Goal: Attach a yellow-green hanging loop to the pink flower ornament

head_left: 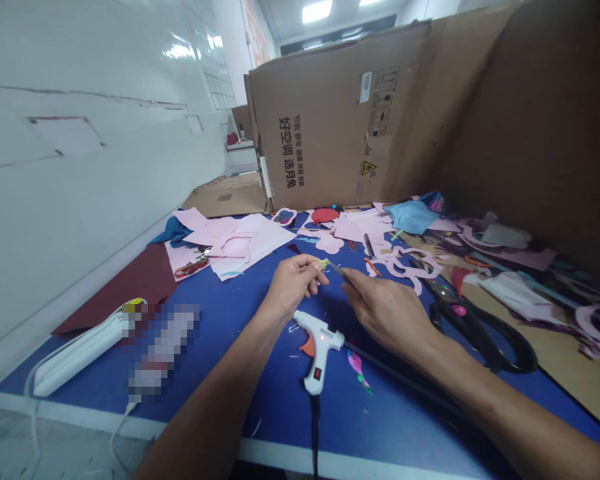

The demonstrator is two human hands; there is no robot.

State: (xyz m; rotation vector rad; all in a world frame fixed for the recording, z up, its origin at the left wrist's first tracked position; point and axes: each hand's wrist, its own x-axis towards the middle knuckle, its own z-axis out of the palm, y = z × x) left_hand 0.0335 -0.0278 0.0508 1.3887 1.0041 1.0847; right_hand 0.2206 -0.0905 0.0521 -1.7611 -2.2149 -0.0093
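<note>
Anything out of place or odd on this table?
The white glue gun lies on its side on the blue table, its red light lit, while the left hand pinches a small yellow piece and the right hand a thin dark stick. Pink paper scraps lie scattered behind.

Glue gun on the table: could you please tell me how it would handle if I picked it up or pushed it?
The glue gun looks like rigid plastic, probably light. It lies flat, so a push should slide it, not tip it. Its cord would likely drag; the red light suggests a hot nozzle.
</note>
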